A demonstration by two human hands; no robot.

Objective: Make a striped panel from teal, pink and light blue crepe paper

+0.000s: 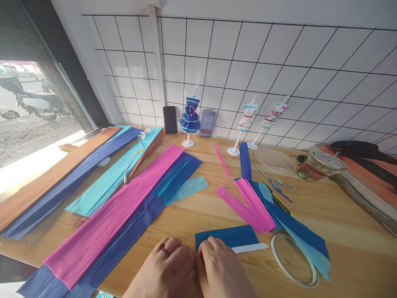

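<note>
My left hand (169, 265) and my right hand (218, 269) meet side by side at the table's front edge, fingers curled in. Just beyond them lies a dark blue crepe paper strip (228, 236). A white strip of tape runs along its near edge, from under my right hand to the tape roll (315, 273), which lies flat on the right. My right fingers are closed over the paper's near left corner and the tape. Beside that corner my left fingers are bent tight, a beaded ring on one; what they pinch is hidden.
Long pink crepe paper (124, 211) and other coloured strips cover the left. Cut pink strips (248, 207) lie beyond the tape. By the tiled wall stand a phone (170, 120), a dress form in a blue dress (190, 116) and two patterned forms. A glass jar (321, 165) stands right.
</note>
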